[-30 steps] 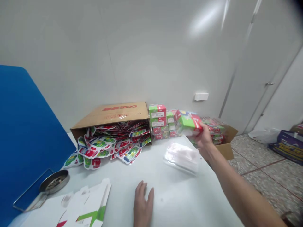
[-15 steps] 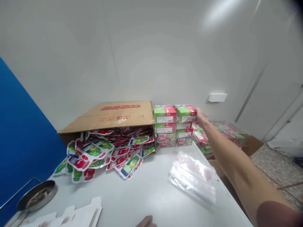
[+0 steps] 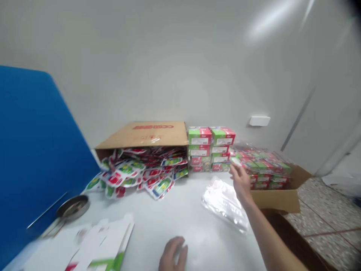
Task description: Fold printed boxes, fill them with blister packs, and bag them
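Table (image 3: 158,220): open room between hands | right hand (image 3: 241,183): open, empty, just beside plastic bag (image 3: 224,201) | left hand (image 3: 172,256): open, empty

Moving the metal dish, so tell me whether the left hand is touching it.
Apart. The head view shows the table and white card between the left hand and the metal dish.

This is a plain packing room or stockroom. Beyond the hands (image 3: 241,184), the white surface (image 3: 158,222) carries a cardboard carton (image 3: 143,135) spilling printed pouches (image 3: 141,173), beside stacked retail boxes (image 3: 211,148). To their right lie an open carton (image 3: 278,199) and a terrazzo floor (image 3: 327,222), below white panelled walls (image 3: 141,75).
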Demonstrator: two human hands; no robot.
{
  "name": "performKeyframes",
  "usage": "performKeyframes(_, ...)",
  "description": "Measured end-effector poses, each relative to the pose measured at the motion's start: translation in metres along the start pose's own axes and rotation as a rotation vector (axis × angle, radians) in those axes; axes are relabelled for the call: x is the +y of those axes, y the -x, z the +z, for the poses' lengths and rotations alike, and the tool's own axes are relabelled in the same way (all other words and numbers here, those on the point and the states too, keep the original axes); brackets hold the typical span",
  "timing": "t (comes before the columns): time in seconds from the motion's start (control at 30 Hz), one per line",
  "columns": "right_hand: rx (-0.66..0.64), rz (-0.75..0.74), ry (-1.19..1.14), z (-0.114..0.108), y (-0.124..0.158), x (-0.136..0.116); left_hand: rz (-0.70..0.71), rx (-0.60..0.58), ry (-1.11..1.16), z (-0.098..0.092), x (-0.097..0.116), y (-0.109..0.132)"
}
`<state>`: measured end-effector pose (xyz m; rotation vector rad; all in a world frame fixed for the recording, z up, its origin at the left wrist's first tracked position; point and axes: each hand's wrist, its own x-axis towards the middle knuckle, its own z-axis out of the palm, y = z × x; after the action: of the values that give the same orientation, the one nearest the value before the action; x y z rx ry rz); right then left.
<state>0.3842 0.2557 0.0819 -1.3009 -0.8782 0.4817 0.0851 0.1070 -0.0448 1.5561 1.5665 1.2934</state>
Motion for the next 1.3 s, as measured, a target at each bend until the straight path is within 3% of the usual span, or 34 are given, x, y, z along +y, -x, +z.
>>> performKeyframes(0.03, -0.087, 0.062, -0.019, -0.001, 0.041, 0.008, -0.057, -0.093, 0.015, -0.015, 0.017, 0.007)
performKeyframes(0.1, -0.231, 0.146, -0.014, -0.004, 0.118, 0.02, -0.016, -0.136, -0.011, -0.05, 0.047, 0.017)
performKeyframes(0.2, -0.34, 0.214, 0.125, -0.014, 0.203, 0.03, 0.091, 0.03, -0.179, -0.117, 0.057, 0.016)
performKeyframes(0.3, -0.468, 0.272, 0.314, -0.018, 0.249, 0.042, 0.038, 0.304, -0.455, -0.197, 0.025, 0.006)
performKeyframes(0.37, -0.518, 0.253, 0.389, -0.018, 0.265, 0.05, -0.055, 0.399, -0.681, -0.246, -0.005, -0.003)
performKeyframes(0.47, -0.544, 0.154, 0.444, -0.017, 0.273, 0.058, -0.264, 0.455, -0.901, -0.298, -0.045, -0.022)
performKeyframes(0.53, -0.559, 0.112, 0.472, -0.016, 0.274, 0.061, -0.361, 0.405, -0.94, -0.32, -0.064, -0.036)
performKeyframes(0.63, -0.549, 0.085, 0.485, -0.014, 0.275, 0.063, -0.408, 0.26, -0.929, -0.338, -0.08, -0.05)
performKeyframes(0.7, -0.539, 0.07, 0.476, -0.013, 0.276, 0.065, -0.385, 0.232, -0.927, -0.343, -0.086, -0.052)
performKeyframes(0.87, -0.517, 0.028, 0.498, -0.012, 0.276, 0.067, -0.269, 0.304, -0.952, -0.337, -0.095, -0.04)
performKeyframes(1.0, -0.457, 0.027, 0.526, -0.005, 0.289, 0.046, -0.208, 0.361, -0.951, -0.331, -0.098, -0.029)
performKeyframes(1.1, -0.451, 0.077, 0.442, 0.022, 0.324, 0.013, -0.185, 0.387, -0.951, -0.329, -0.099, -0.027)
performKeyframes(1.13, -0.503, 0.134, 0.383, 0.036, 0.338, 0.001, -0.179, 0.393, -0.952, -0.329, -0.099, -0.027)
performKeyframes(1.2, -0.747, 0.291, 0.251, 0.07, 0.367, -0.018, -0.164, 0.402, -0.955, -0.328, -0.098, -0.028)
performKeyframes(1.3, -0.918, 0.33, 0.149, 0.12, 0.397, -0.032, -0.14, 0.408, -0.963, -0.329, -0.096, -0.028)
